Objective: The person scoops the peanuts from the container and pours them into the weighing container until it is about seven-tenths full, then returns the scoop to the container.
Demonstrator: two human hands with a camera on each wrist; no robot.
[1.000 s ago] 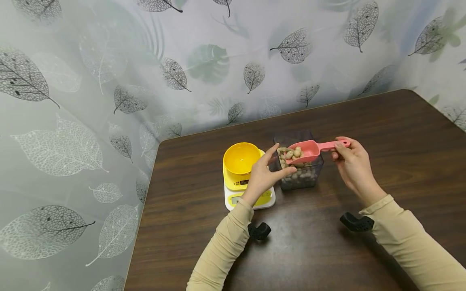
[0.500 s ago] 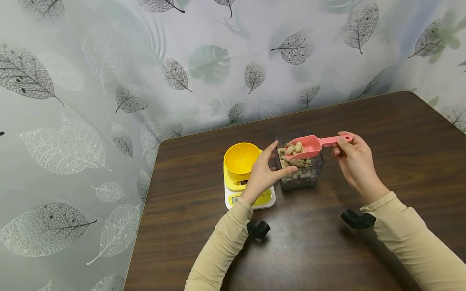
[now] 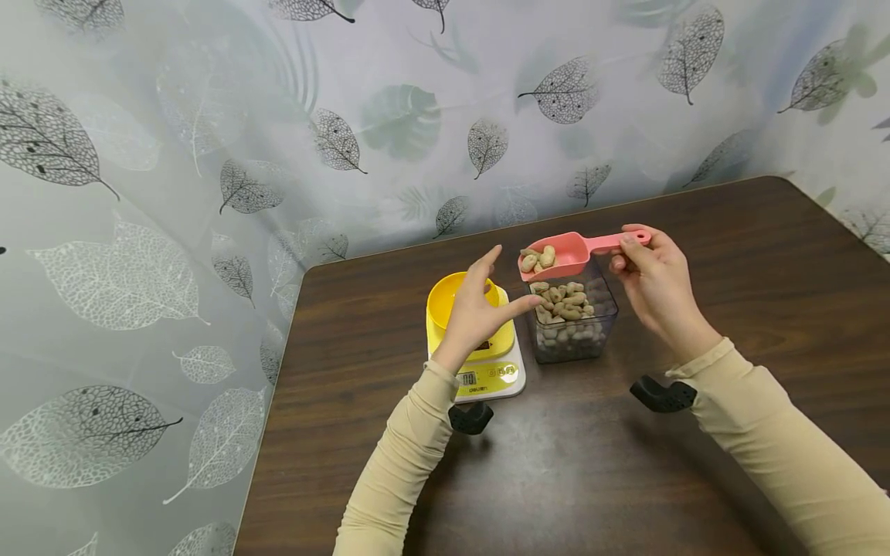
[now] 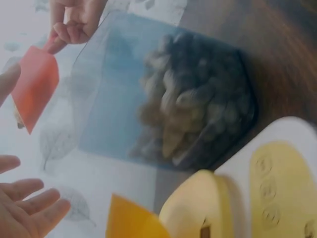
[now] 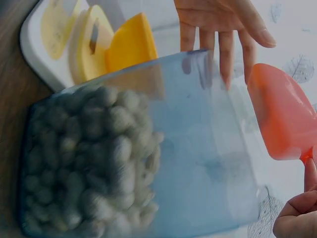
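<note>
My right hand (image 3: 657, 282) pinches the handle of a pink scoop (image 3: 572, 253), which carries several peanuts (image 3: 538, 259) in the shell. The scoop hovers above a clear plastic container (image 3: 577, 347), whose lower part is filled with peanuts (image 5: 99, 158). Between that container and the scale, my left hand (image 3: 476, 313) is raised with its fingers spread and holds nothing. Behind it a yellow bowl (image 3: 443, 300) sits on the white and yellow kitchen scale (image 3: 506, 374); the hand hides part of both.
The dark wooden table (image 3: 570, 463) reaches back to a wall with a leaf-patterned covering (image 3: 389, 116). Black wrist mounts (image 3: 664, 394) hang below both sleeves, close over the tabletop.
The scoop with its peanuts has risen out of the container and shifted left. My left hand has come off the container's side and moved left, over the bowl and scale.
</note>
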